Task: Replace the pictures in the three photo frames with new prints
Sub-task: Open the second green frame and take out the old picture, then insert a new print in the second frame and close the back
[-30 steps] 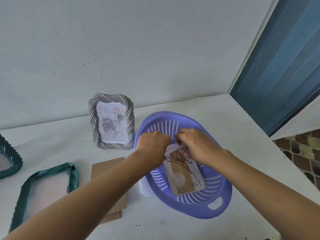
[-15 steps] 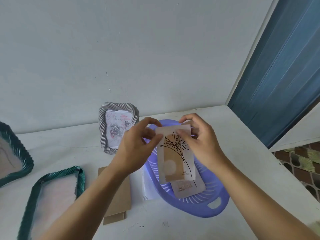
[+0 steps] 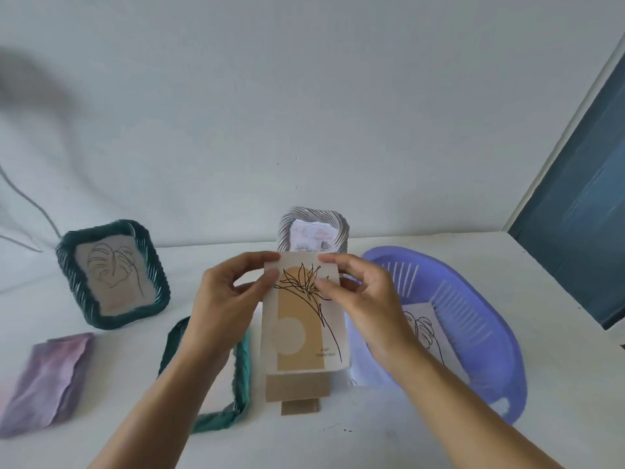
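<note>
A print (image 3: 302, 319) with a black line-drawn flower over a tan shape hangs upright in the air above the table. My left hand (image 3: 225, 299) pinches its top left corner and my right hand (image 3: 367, 299) pinches its top right corner. Behind it a grey ribbed frame (image 3: 313, 225) stands against the wall with a pale picture inside. A dark green frame (image 3: 111, 272) with a leaf drawing leans at the left. A second green frame (image 3: 240, 377) lies flat under my left forearm. Another leaf print (image 3: 421, 326) lies in the purple basket (image 3: 487, 313).
A brown cardboard backing (image 3: 297, 389) lies on the white table below the held print. A purple cloth (image 3: 47, 380) sits at the far left. A thin cable (image 3: 30, 201) runs down the wall. A blue door (image 3: 581, 211) borders the right.
Both hands have lifted the flower print out of the basket and brought it leftwards, over the cardboard backing. The camera view has swung left, bringing the leaning green frame and the cloth into view.
</note>
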Available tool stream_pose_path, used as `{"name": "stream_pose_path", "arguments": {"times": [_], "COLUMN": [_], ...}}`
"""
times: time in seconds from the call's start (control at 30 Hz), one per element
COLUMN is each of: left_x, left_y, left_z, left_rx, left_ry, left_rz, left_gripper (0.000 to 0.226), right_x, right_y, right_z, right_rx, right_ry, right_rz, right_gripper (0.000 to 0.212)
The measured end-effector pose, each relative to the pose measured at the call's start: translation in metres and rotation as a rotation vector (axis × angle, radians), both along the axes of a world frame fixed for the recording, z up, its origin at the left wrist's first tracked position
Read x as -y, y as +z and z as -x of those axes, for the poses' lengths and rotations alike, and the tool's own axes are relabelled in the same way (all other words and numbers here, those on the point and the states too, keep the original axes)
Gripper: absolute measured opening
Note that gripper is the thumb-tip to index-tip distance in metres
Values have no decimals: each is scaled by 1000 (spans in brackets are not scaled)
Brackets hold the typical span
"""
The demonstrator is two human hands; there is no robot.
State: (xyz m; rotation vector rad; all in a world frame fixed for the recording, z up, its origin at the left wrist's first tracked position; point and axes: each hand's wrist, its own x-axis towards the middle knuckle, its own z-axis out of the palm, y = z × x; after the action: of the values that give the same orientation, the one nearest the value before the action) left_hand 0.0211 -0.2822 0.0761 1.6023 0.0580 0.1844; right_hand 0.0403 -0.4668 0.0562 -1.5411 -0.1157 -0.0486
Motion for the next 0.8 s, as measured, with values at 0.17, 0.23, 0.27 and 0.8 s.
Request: {"name": "stream_pose_path", "arguments": {"times": [0.17, 0.23, 0.27, 0.8], "left_x": [-61, -81, -90, -138], "left_y": [-11, -18, -22, -44], "left_z": [26, 32, 34, 44], "left_rx": [-144, -175, -179, -113], "left_ry": [-15, -8, 7, -131], "left_rz": [-132, -150, -154, -132], "left_gripper": [34, 38, 38, 32], "right_x": [-58, -79, -89, -174], "right_y": [-9, -12, -14, -36], "right_z": [8, 11, 13, 22], "right_rx": [-49, -62, -70, 15], "right_ry": [63, 78, 91, 122], "right_rz": [47, 61, 45, 50], "right_gripper": [35, 41, 43, 20]}}
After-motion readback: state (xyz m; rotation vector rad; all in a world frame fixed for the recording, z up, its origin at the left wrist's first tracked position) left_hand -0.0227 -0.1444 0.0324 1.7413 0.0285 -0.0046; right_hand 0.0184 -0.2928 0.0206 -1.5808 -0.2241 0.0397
